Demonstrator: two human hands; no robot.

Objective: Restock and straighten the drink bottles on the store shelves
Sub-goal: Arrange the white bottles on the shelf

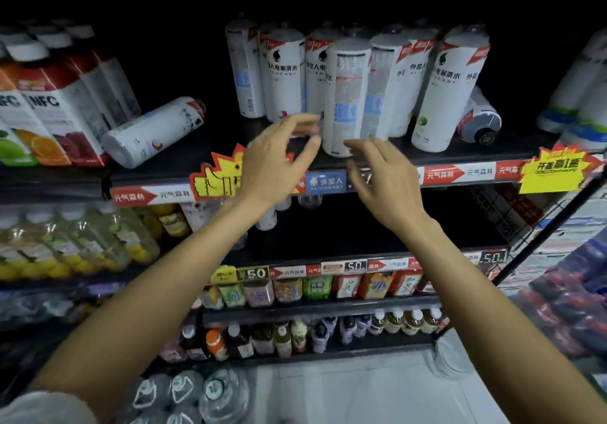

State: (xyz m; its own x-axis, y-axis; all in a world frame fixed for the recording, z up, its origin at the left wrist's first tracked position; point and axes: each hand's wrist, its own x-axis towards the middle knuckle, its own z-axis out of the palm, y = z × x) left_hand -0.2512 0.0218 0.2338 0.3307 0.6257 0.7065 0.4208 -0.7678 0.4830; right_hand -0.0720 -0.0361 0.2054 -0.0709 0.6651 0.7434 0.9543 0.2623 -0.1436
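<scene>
Reaching up toward the top shelf [197, 164], two bare hands flank one upright white bottle [346, 95] standing at the shelf's front edge, ahead of a crowded row of matching bottles [285, 72]. The bottle lies directly between and just beyond the hands, its long axis vertical. The left hand [276, 164] hangs just to its left, fingers loosely curved and spread, holding nothing. The right hand [382, 180] sits just below and to the right, fingers spread, fingertips near the bottle's base; contact cannot be confirmed. Both seem about equally near, so either grip could close from its own side.

The bottle is a tall cylinder wrapped in white film, its back label of small print and a blue panel facing outward, unlike neighbours showing a red-banded front. Two similar bottles lie toppled: one far left [154, 131], one at the right [481, 118] behind the row.
</scene>
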